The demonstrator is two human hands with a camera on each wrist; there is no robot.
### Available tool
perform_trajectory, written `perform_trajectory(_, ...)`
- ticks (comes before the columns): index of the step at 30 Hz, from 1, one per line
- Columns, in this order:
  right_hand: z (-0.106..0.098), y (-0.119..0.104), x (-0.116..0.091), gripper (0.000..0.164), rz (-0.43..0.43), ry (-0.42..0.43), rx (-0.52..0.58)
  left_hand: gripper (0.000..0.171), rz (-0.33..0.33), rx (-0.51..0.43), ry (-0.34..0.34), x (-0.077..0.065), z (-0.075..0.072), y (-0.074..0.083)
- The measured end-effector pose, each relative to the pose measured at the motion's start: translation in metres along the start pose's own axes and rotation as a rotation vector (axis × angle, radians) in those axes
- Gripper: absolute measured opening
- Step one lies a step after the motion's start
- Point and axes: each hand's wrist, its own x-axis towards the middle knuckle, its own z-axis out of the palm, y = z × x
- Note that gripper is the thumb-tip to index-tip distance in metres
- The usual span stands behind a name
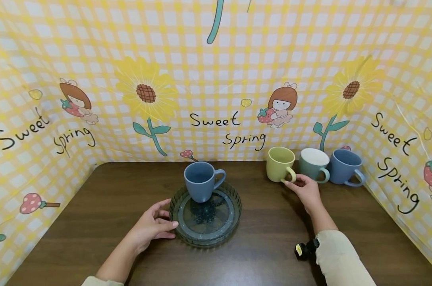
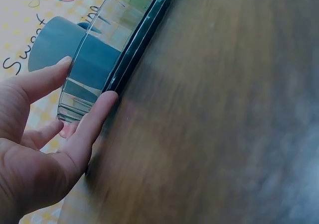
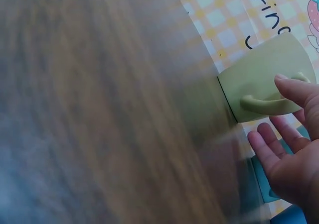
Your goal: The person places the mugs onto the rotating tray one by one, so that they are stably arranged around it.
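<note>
On the round dark glass dish (image 1: 182, 234) with a fluted wall stands a blue mug (image 1: 199, 184), upright, its handle to the right. My left hand (image 1: 153, 224) holds the dish's left side; in the left wrist view, one fingertip reaches its upper wall and another its lower edge. At the back right, my right hand (image 1: 306, 193) is at the handle of a yellow-green mug (image 1: 278, 169). In the right wrist view, the handle (image 3: 266, 106) lies between the thumb and a partly hidden finger, with the other fingers spread below. That mug stands upright on the table.
Right of the yellow-green mug stand a green mug (image 1: 313, 169) with a white inside and another blue mug (image 1: 342, 169). Patterned cloth (image 1: 216, 79) walls the brown wooden table (image 1: 259, 246) at the back and sides. A small black device (image 1: 305, 249) sits at the right wrist.
</note>
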Motion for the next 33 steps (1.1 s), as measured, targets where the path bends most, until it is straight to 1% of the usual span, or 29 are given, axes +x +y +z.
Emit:
perform_trajectory(3, 0.000, 0.000, 0.002, 0.043, 0.010, -0.023, -0.020, 0.083, -0.004, 0.006, 0.011, 0.000, -0.002, 0.002)
perform_trajectory(6, 0.000, 0.000, 0.002, 0.041, 0.029, -0.061, 0.017, 0.080, 0.004, 0.012, 0.019, 0.001, -0.004, 0.004)
perform_trajectory(10, 0.000, -0.001, 0.003, 0.038, 0.069, -0.116, 0.141, 0.077, 0.029, 0.021, 0.025, 0.004, -0.008, 0.008)
perform_trajectory(13, -0.001, -0.001, 0.004, 0.034, 0.084, -0.135, 0.217, 0.077, 0.039, 0.030, 0.028, 0.007, -0.010, 0.010)
perform_trajectory(15, -0.001, -0.001, 0.004, 0.032, 0.082, -0.142, 0.249, 0.077, 0.041, 0.038, 0.031, 0.009, -0.012, 0.010)
perform_trajectory(21, -0.002, 0.001, 0.004, 0.029, 0.059, -0.135, 0.272, 0.074, 0.028, 0.049, 0.053, 0.019, -0.016, 0.009)
perform_trajectory(26, -0.002, 0.002, 0.004, 0.027, 0.051, -0.125, 0.315, 0.072, 0.025, 0.073, 0.061, 0.027, -0.018, 0.008)
perform_trajectory(29, -0.001, 0.002, 0.003, 0.027, 0.028, -0.106, 0.302, 0.072, 0.022, 0.083, 0.059, 0.031, -0.020, 0.009)
perform_trajectory(33, 0.002, 0.000, 0.002, 0.028, -0.016, -0.069, 0.241, 0.071, 0.019, 0.084, 0.055, 0.035, -0.022, 0.009)
